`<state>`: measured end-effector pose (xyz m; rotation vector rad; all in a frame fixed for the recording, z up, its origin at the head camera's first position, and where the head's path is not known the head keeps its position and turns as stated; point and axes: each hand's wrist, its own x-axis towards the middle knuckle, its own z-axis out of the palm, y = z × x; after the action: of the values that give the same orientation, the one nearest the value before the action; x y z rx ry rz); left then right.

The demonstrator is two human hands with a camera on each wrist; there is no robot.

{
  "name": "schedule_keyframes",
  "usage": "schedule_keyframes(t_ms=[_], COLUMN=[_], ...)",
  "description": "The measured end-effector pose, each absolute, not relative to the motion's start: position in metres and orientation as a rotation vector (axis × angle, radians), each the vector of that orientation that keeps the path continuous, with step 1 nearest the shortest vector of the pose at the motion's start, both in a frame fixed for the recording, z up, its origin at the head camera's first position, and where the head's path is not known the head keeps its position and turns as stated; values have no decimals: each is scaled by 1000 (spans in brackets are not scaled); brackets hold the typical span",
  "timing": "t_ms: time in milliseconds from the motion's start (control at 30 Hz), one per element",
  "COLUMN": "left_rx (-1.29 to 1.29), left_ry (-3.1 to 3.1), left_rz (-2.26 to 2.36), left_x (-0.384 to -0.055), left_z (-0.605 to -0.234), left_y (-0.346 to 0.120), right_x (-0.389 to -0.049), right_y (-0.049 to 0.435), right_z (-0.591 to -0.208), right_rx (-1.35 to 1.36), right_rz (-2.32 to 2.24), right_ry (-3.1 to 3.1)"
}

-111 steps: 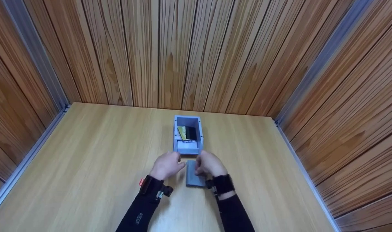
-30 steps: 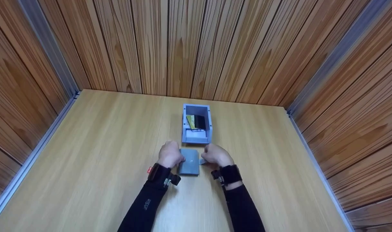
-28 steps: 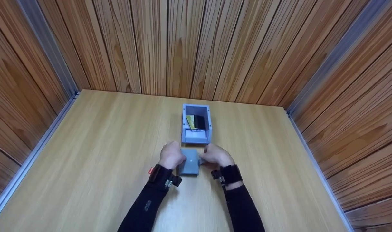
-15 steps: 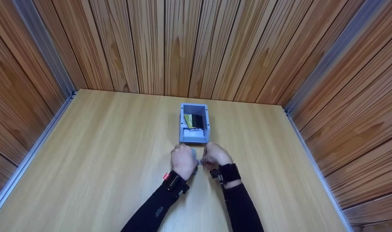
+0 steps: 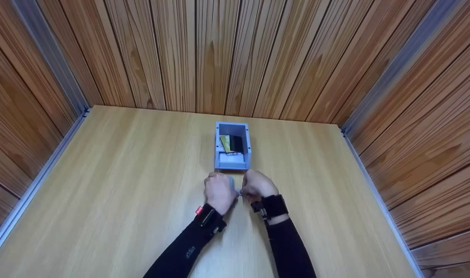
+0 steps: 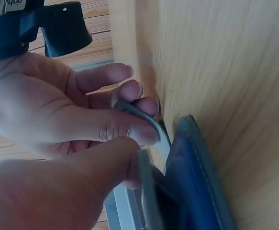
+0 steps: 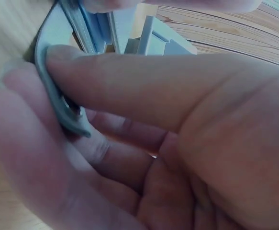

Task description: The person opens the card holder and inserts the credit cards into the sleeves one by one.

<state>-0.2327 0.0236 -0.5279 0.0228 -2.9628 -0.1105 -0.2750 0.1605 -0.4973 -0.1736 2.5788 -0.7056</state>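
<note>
A grey-blue wallet [image 5: 231,182] is mostly hidden under my left hand [image 5: 219,190] in the head view. In the left wrist view the wallet [image 6: 208,177] is partly open, its two covers apart and a shiny blue lining between them. My left thumb lies on the inside of the nearer cover, gripping it. Just to the right, my right hand [image 5: 258,184] pinches the wallet's narrow strap [image 7: 58,103] between thumb and forefinger. That strap curves out from the wallet's edge, and a bit of metal shows near its tip in the right wrist view.
A light blue bin [image 5: 232,166] stands right beyond the hands. In it lie a yellow-green card [image 5: 224,143], a black card [image 5: 236,144] and something white. Wood-panelled walls [image 5: 211,58] enclose the wooden table [image 5: 142,166] at the back and sides.
The wallet, flat under the right hand at first, shifted left and its strap came out on the right. My left hand then moved right over the wallet; its cover is now lifted.
</note>
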Motion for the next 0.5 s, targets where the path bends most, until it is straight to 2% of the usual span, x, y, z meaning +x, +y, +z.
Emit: schedule_keyframes(t_ms=[167, 367, 500], left_rx=[48, 124, 161], left_ry=[-3018, -3122, -3098], left_rz=[-340, -1280, -1592], left_x=[-235, -246, -253], left_z=[-521, -503, -498], left_y=[14, -20, -47], right_x=[-275, -276, -276], right_y=[160, 165, 168], right_z=[-497, -498, -498], right_rx=[-173, -153, -119], right_rz=[-706, -703, -756], right_ry=[2569, 2572, 2548])
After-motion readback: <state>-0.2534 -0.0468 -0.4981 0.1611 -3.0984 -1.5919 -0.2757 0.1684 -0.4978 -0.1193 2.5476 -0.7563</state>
